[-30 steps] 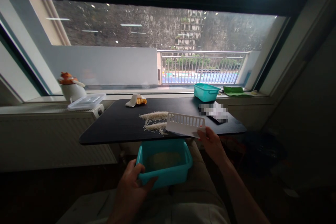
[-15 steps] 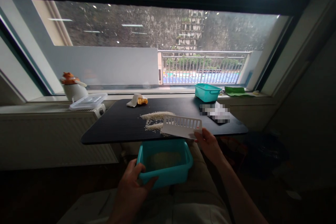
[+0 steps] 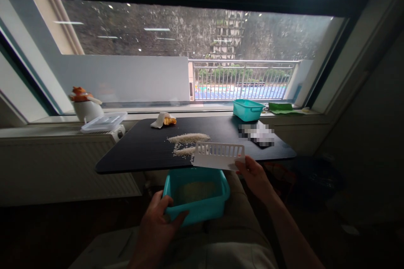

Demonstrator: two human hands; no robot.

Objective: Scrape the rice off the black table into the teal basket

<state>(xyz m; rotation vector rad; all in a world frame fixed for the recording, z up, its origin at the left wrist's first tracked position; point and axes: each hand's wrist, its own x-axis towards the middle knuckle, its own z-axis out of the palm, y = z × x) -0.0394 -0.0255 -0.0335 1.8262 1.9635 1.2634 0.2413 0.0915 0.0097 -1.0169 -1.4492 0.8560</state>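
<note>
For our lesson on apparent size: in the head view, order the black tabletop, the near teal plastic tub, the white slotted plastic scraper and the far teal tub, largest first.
1. Black tabletop
2. Near teal plastic tub, though nearness enlarges it
3. White slotted plastic scraper
4. Far teal tub, shrunk by distance

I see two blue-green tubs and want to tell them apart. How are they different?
The near teal bin is held by the left hand below the table edge; the far teal bin sits untouched by the window. The near teal bin looks bigger and shows pale grains inside; the far teal bin's inside is hidden. Both are teal, rectangular and open-topped.
</note>
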